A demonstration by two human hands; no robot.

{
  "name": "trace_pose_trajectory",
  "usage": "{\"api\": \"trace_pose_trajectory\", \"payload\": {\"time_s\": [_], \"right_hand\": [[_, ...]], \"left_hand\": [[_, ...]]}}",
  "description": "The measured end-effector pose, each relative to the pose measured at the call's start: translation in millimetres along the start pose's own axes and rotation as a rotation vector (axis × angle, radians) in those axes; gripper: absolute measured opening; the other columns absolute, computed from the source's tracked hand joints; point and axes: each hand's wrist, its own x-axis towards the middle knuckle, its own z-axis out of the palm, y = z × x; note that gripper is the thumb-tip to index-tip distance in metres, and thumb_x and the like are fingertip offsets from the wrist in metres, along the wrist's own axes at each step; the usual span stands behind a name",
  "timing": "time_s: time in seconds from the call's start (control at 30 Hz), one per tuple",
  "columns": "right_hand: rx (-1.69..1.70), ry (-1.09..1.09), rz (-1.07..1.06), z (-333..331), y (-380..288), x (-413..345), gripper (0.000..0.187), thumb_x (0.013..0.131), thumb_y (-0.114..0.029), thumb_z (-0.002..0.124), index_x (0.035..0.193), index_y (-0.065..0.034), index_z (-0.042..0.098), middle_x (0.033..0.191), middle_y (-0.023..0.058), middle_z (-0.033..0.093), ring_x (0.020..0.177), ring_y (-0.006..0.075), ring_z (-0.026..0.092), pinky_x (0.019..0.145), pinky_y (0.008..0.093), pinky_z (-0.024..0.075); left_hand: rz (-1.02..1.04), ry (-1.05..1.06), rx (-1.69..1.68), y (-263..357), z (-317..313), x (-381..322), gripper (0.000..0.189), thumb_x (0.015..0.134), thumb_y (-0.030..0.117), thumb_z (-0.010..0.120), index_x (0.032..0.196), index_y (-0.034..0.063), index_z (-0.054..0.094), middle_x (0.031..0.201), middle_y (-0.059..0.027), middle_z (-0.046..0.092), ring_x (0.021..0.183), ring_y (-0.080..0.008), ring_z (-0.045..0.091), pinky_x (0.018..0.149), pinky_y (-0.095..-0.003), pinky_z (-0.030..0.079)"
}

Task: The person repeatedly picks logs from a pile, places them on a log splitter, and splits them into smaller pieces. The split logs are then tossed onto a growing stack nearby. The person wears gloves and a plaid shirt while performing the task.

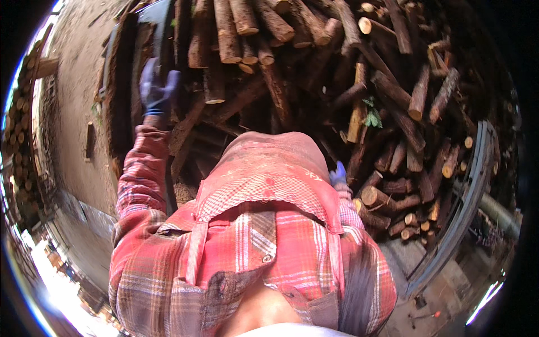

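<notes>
My left hand [156,90], in a purple glove, reaches out at the upper left. Its thumb stands apart from the fingers, and nothing shows in its grasp. It is beside a dark, rough length of timber [141,63]; I cannot tell whether it touches it. Only part of my right hand [338,173], also in a purple glove, shows past the edge of my red apron [261,160]. Nearby is a log [357,158] in the heap. Before me lie many cut logs with bark on, including a log with a pale end [214,90].
Cut logs [311,25] pile up ahead and to the right, crossing at many angles. A green leafy sprig [372,113] lies among them. A grey metal rail [471,185] curves along the right. Bare ground [76,97] stretches on the left, with stacked logs [19,126] beyond.
</notes>
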Motion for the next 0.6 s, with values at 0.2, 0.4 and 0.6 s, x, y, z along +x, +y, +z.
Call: {"api": "trace_pose_trajectory", "payload": {"time_s": [0.2,0.4,0.6], "right_hand": [[-0.160,0.323,-0.047,132.9,-118.3,25.1,0.041,0.093,-0.039,0.070,0.129,-0.0215,0.060,0.100,0.0013,0.062,0.089,0.0205,0.062,0.078,0.0396,0.0486],[-0.239,0.442,0.134,149.7,-156.5,37.1,0.063,0.094,-0.048,0.063,0.149,-0.0207,0.046,0.148,0.0122,0.051,0.128,0.0313,0.055,0.105,0.0450,0.0436],[-0.213,0.266,0.383,34.9,-149.0,209.5,0.031,0.089,-0.042,0.072,0.102,-0.0205,0.054,0.099,0.0047,0.056,0.086,0.0214,0.055,0.068,0.0386,0.0419]], "left_hand": [[-0.188,-0.701,-0.337,121.8,161.6,-91.8,0.075,0.079,0.032,0.076,0.142,0.0017,0.049,0.139,-0.0216,0.057,0.131,-0.0325,0.054,0.110,-0.0387,0.043],[-0.735,-1.348,-0.343,92.4,260.0,-218.8,0.072,0.082,0.036,0.072,0.140,-0.0013,0.052,0.139,-0.0201,0.058,0.130,-0.0309,0.055,0.111,-0.0369,0.042],[-1.130,-1.108,-0.363,90.6,272.2,-284.5,0.062,0.086,0.027,0.073,0.136,-0.0027,0.053,0.133,-0.0181,0.062,0.122,-0.0270,0.060,0.107,-0.0363,0.046]]}}
